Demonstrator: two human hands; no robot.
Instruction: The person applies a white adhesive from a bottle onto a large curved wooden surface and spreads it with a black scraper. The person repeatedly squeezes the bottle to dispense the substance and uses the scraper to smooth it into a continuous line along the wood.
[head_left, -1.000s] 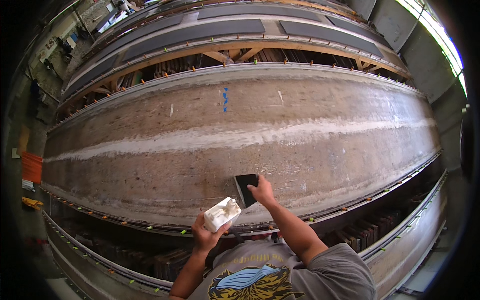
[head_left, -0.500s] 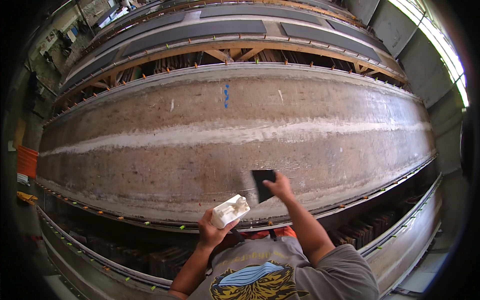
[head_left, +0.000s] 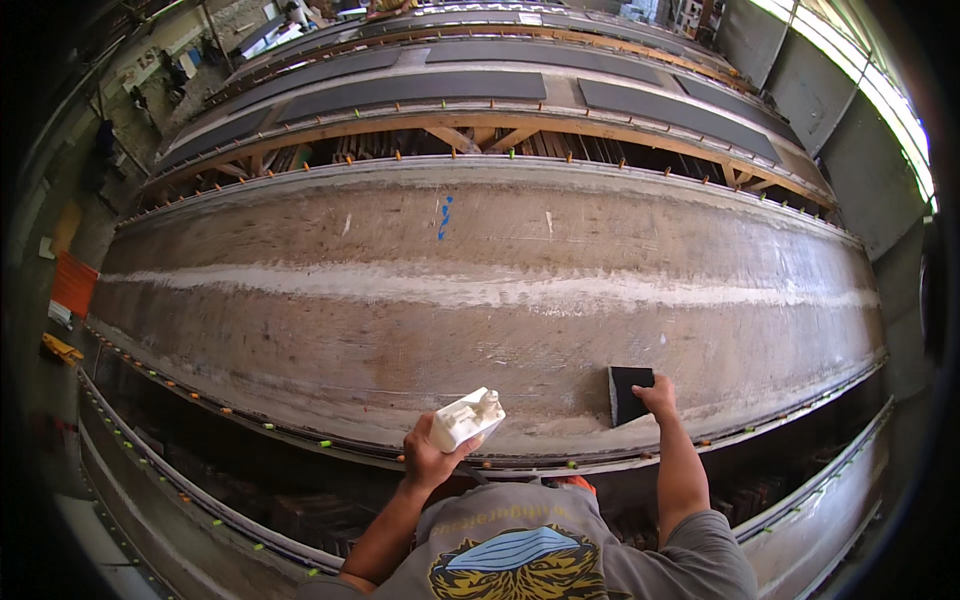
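Near the front edge of a long brown printing table (head_left: 300, 340), my left hand (head_left: 427, 455) is closed around a white plastic container (head_left: 462, 422). The container is tilted, and pale paste shows at its open end. My right hand (head_left: 657, 396) grips the side of a flat black spreader (head_left: 630, 393), thumb on its upper face. A pale smear runs along the spreader's left edge. The spreader is at the tabletop, right of the container; whether its lower edge touches cannot be told. A whitish streaked band (head_left: 480, 286) runs lengthwise along the table's middle.
Small orange and green pegs line the table's rails. Beyond stands another table on a wooden frame (head_left: 380, 122), carrying dark panels (head_left: 415, 97). Close behind me is a further table edge (head_left: 800, 520). An orange sheet (head_left: 74, 284) hangs at the left; a grey wall (head_left: 850, 130) stands right.
My right hand has moved the spreader rightward and lower, down to the tabletop. My left hand still holds the container in nearly the same place. The view has shifted slightly.
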